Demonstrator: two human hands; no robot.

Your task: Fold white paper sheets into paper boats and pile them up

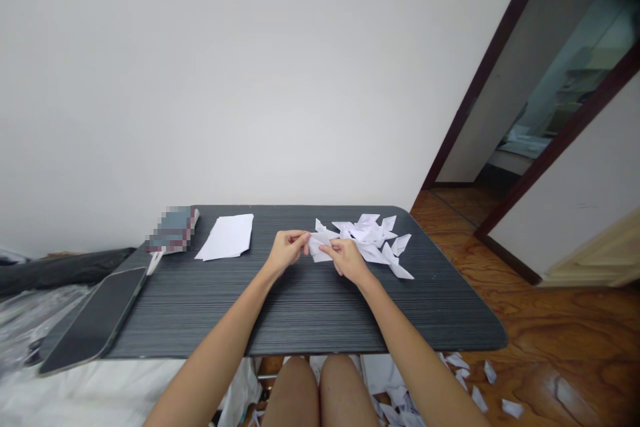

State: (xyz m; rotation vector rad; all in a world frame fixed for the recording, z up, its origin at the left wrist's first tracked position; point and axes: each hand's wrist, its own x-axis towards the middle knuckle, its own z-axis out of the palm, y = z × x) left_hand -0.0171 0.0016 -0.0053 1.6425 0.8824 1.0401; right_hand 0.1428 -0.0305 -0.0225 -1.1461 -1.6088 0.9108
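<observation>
A small folded piece of white paper (318, 247) is held just above the dark table. My left hand (290, 248) pinches its left edge between thumb and fingers. On the opposite side, my right hand (347, 257) grips it, the thumb lying over its front. Right behind and beside my right hand lies a loose heap of folded white paper pieces (367, 232) with pointed ends. Farther left, a stack of flat white paper sheets (227, 237) rests on the tabletop.
The dark table (200, 320) stands against a white wall. At its left are a phone (95, 320) overhanging the edge, a white cable (155, 261) and a pixelated book-like object (173, 228). More folded papers (477, 399) lie on the wooden floor at right. A doorway (500, 127) opens at far right.
</observation>
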